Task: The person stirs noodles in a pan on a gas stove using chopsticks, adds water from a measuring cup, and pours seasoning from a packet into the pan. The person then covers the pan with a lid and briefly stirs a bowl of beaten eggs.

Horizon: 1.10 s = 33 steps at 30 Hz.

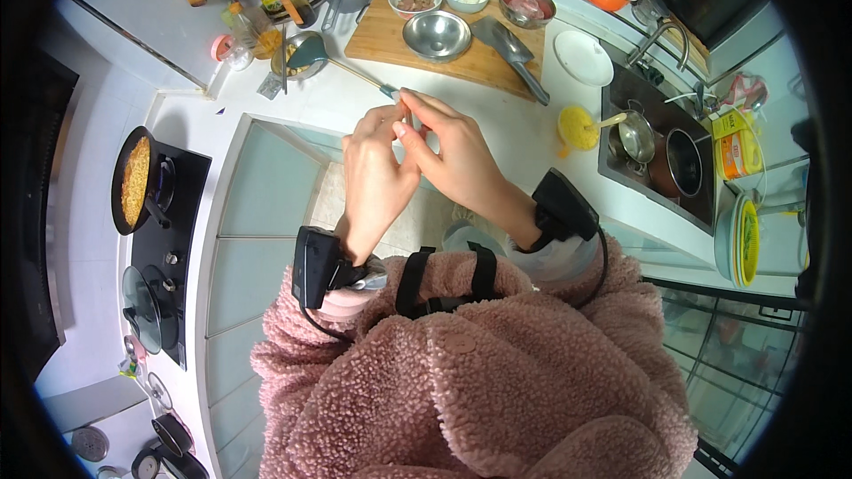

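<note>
The left hand (377, 164) and right hand (463, 149) press together; can't tell if they pinch anything. Just past their fingertips: a green-headed, wooden-handled spatula (311, 51).

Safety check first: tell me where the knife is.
In the head view, the knife lies on the right part of the wooden cutting board, between the silver bowl and the white plate.

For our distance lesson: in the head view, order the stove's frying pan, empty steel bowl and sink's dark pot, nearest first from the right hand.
1. Empty steel bowl, ahead of the right hand
2. Dark pot, right, in the sink
3. Frying pan, far left, on the stove
</note>
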Motion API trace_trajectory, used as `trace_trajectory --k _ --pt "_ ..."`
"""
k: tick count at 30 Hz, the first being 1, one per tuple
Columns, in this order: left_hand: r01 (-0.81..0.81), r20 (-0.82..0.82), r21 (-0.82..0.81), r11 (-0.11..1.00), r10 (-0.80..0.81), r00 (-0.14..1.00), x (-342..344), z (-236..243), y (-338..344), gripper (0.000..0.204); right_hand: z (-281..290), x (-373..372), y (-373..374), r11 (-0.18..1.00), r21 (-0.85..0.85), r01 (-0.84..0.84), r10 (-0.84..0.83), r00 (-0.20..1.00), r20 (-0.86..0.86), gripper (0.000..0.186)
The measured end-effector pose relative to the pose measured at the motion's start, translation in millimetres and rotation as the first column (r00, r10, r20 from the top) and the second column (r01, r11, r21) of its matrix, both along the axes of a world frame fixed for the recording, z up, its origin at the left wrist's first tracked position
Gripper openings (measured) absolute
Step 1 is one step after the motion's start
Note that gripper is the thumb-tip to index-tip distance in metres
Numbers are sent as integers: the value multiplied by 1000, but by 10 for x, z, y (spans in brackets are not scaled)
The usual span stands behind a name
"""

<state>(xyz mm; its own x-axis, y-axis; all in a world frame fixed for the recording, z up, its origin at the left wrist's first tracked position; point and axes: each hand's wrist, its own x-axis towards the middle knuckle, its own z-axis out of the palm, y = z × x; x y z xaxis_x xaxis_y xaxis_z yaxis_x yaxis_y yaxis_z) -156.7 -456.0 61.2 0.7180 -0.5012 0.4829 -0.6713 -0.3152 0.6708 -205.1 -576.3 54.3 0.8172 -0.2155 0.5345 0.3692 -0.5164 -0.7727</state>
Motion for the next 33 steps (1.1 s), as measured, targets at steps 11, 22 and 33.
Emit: trace_trajectory --k 11,22,33 --pt "12 -38 72 997 -9 999 108 161 205 31 -16 100 -201 970 211 -121 179 943 -281 19" --pt "227 74 211 951 -247 966 239 315 138 7 137 82 -317 935 -311 -173 172 985 -30 7" --pt "-162 -165 -24 986 156 974 83 -145 -156 11 -254 101 -140 834 -505 222 -133 969 207 10"
